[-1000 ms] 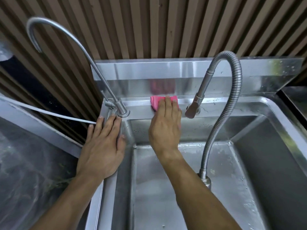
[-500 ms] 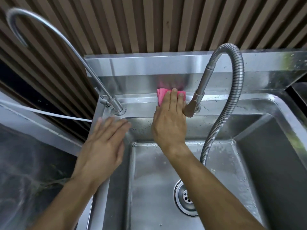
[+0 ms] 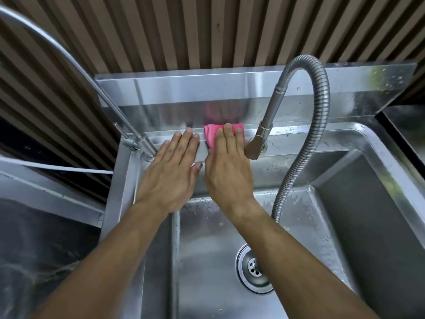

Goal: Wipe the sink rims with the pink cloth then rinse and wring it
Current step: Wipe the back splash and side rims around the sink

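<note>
Your right hand (image 3: 227, 166) presses the pink cloth (image 3: 212, 134) flat against the back rim of the sink (image 3: 299, 139), fingers straight over it, just left of the flexible hose tap's nozzle (image 3: 255, 147). Your left hand (image 3: 171, 171) lies open and flat on the same rim, left of the cloth and right of the gooseneck faucet base (image 3: 147, 150). Both hands sit side by side, nearly touching. Below them, the drain (image 3: 254, 270) shows in the wet basin.
</note>
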Demonstrator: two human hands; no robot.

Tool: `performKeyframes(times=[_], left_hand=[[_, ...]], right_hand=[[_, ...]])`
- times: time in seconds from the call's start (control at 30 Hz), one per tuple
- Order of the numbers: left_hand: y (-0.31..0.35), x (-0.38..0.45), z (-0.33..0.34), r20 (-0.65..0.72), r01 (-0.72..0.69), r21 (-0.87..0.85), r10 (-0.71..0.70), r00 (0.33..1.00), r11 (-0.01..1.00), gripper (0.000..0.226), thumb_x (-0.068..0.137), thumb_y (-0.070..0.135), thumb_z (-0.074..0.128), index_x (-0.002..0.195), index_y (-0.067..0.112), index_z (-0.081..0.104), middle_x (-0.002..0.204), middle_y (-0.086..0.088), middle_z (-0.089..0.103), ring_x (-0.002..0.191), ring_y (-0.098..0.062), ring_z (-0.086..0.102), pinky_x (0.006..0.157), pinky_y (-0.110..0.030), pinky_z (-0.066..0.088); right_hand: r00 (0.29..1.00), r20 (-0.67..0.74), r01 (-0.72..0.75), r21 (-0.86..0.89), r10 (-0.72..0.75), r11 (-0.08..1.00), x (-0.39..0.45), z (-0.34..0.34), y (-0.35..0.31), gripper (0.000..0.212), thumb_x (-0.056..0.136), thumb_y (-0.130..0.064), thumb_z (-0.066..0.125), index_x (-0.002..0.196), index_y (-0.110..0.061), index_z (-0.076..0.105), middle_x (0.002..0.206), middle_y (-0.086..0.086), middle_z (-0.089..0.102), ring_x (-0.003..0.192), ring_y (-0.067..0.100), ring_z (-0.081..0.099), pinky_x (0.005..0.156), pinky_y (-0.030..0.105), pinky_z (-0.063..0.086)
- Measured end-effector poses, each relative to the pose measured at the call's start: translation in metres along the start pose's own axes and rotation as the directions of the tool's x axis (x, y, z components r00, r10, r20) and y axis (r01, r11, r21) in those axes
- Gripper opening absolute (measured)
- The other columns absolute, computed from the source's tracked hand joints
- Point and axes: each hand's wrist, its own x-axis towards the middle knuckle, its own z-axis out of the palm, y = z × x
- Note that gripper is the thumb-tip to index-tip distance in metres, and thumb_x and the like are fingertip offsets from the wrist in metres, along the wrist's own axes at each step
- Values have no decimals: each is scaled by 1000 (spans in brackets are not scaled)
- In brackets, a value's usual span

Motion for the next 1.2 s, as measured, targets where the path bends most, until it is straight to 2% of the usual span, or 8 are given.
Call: performKeyframes(times=[0.1,0.2,0.4,0.53,0.67,0.97,1.1,1.2], left_hand=[[0,0,-2,19,10,-12,-9,1000,1000,68,102,44,-1,164,16,6,172,-3,-1,159,-19,-2,129,-38,-2],[0,2,-2,24,17,-34,-16,1000,999,68,101,44,-5,163,18,1,171,-1,-5,159,-19,-6,129,-39,-5],[-1,0,-5,36,16,-39,-15,999,999,65,103,46,-3,163,20,-5,171,2,-12,158,-16,-14,127,-36,-12],[-2,0,-5,27,11,-41,-10,1000,999,67,103,47,-1,163,19,-1,172,1,-9,158,-17,-11,127,-35,-11],[-2,-3,-5,40,3,-29,-1,999,1000,65,104,48,-2,163,19,-4,171,2,-13,157,-16,-15,128,-36,-10],[5,-8,-11,94,31,-68,-24,995,997,73,98,62,-9,161,26,-15,168,4,-24,153,-17,-28,125,-35,-16],[31,12,-13,33,-55,-121,60,998,991,65,104,57,1,160,30,-18,165,8,-30,148,-12,-37,122,-31,-19],[40,29,-6,-12,-13,-149,11,1000,989,62,107,54,5,161,31,-14,165,11,-29,150,-10,-34,126,-34,-12]], right_hand=[[993,-26,-114,63,116,991,4,-7,-12,60,108,-32,31,159,-1,27,169,23,15,159,39,5,130,42,5],[980,-2,-197,24,197,980,8,-7,-18,66,111,-46,24,164,-8,12,172,18,-1,160,35,-5,127,41,10],[995,-36,-90,-49,89,995,8,1,-11,57,112,-28,34,161,-2,23,171,18,16,159,35,8,122,35,4],[1000,-20,-22,-62,21,998,-3,-3,-10,53,107,-16,43,156,2,34,165,23,30,156,39,21,126,45,20],[995,-103,6,87,3,996,-33,-21,-15,39,103,-8,49,140,4,55,146,23,57,145,39,45,119,53,39],[895,-439,194,207,-86,959,-112,-167,26,44,109,-21,42,147,1,51,155,13,50,152,27,37,120,51,39],[852,-519,178,166,-68,970,-79,-171,71,45,110,-20,41,148,4,48,156,18,47,152,32,35,121,55,34],[873,-486,146,178,-42,973,-31,-141,97,43,109,-15,48,148,3,48,157,19,46,153,34,34,122,55,31]])
